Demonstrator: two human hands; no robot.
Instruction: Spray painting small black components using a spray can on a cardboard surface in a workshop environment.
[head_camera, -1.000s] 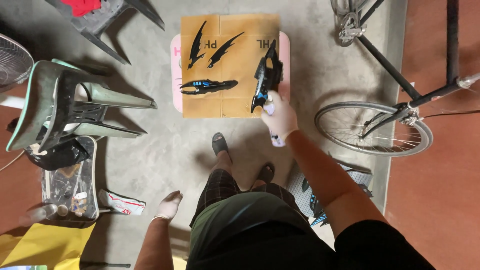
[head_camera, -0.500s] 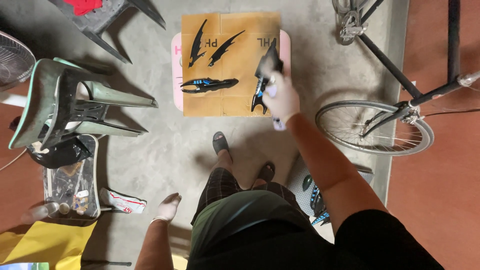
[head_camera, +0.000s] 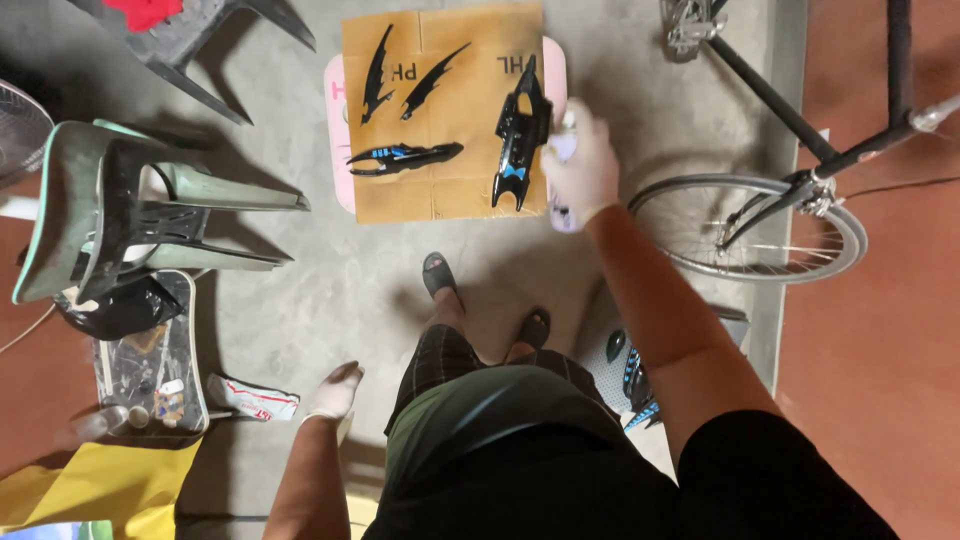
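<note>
My right hand (head_camera: 582, 168), in a white glove, grips a spray can (head_camera: 563, 152) at the right edge of a flat brown cardboard sheet (head_camera: 445, 190). Just left of the can lies a long black panel with blue marks (head_camera: 520, 132). Another black and blue panel (head_camera: 403, 157) lies across the cardboard's middle left. Two slim black pieces (head_camera: 377, 72) rest near its top. My left hand (head_camera: 333, 391), also gloved, hangs by my side with fingers loose and holds nothing.
The cardboard lies on a pink stool (head_camera: 336, 125). Stacked plastic chairs (head_camera: 120, 210) lie tipped at the left above a tray of small items (head_camera: 150, 365). A bicycle wheel (head_camera: 745, 228) and frame stand at the right. More panels (head_camera: 632, 375) lie by my right leg.
My right hand with the spray can has moved up along the right side of the long black panel. My left hand has stayed by my side.
</note>
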